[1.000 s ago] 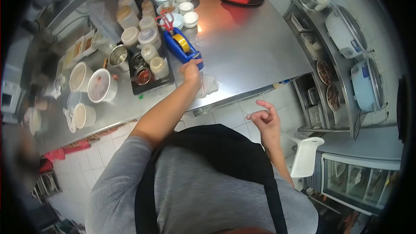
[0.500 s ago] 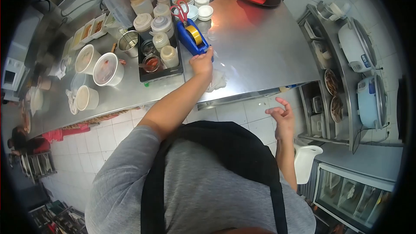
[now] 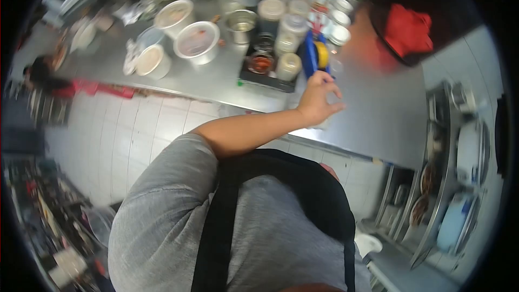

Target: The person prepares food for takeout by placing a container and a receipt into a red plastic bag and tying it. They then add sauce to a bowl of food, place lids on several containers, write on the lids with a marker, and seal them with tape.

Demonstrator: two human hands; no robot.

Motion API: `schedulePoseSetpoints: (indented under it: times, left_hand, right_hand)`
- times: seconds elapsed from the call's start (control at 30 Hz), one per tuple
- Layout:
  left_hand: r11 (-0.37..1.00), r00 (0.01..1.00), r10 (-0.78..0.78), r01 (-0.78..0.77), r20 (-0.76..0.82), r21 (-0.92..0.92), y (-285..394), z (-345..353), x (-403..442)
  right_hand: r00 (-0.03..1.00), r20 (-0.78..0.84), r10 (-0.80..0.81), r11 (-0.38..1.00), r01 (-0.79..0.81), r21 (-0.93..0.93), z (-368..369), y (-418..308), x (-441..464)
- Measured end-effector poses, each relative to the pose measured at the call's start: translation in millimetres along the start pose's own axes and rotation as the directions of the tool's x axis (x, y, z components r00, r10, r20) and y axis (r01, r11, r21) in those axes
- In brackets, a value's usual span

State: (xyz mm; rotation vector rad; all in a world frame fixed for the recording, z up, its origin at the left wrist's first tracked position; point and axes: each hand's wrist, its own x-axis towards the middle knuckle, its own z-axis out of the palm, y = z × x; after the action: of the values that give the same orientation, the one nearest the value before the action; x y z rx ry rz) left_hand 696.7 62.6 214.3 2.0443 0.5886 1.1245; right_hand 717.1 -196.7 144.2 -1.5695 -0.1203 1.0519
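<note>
My left hand is over the front edge of the steel counter, thumb and fingers apart, with nothing visible between them. Just beyond its fingertips stands a blue tape dispenser with a roll of yellow tape. Only a small patch of my right hand shows past the black apron, below the counter edge; its fingers are hidden. Left of the dispenser, a black tray holds several squeeze bottles and jars, among them a jar of red sauce. The picture is somewhat blurred.
White tubs and a metal pot stand on the steel counter. Small white bowls are stacked behind the dispenser. A red cloth lies at the back right. Rice cookers sit on the right-hand shelf. A person is far left.
My left hand has come off the front of the tape dispenser and its fingers have spread. My right hand has dropped mostly behind the apron. The view has turned, shifting the counter rightward.
</note>
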Motion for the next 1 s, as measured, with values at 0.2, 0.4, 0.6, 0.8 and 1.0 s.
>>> schedulePoseSetpoints:
  times: [0.2, 0.4, 0.6, 0.8, 1.0]
  left_hand:
    - [0.954, 0.967, -0.148, 0.083, -0.209, -0.288, -9.4, -211.9, 3.2]
    - [0.952, 0.68, -0.305, 0.197, -0.667, -0.234, -96.5, -399.1, -77.2]
    - [0.893, 0.645, -0.26, 0.444, -0.719, 0.076, -206.9, -472.0, -94.0]
    - [0.829, 0.733, -0.362, 0.536, -0.576, 0.161, -242.4, -488.0, -102.1]
    - [0.789, 0.713, -0.424, 0.594, -0.559, 0.158, -261.5, -496.3, -104.6]
  right_hand:
    - [0.948, 0.255, -0.193, 0.943, 0.251, -0.22, 65.7, -64.8, 29.4]
    - [0.614, 0.589, -0.526, 0.517, 0.78, -0.352, 299.9, -172.1, 39.2]
    - [0.196, 0.792, -0.579, -0.395, 0.782, -0.482, 508.4, -193.3, 106.4]
    - [0.252, 0.92, -0.3, -0.728, 0.563, -0.392, 582.8, -156.2, 118.9]
    - [0.353, 0.911, -0.214, -0.724, 0.568, -0.391, 617.8, -150.9, 91.3]
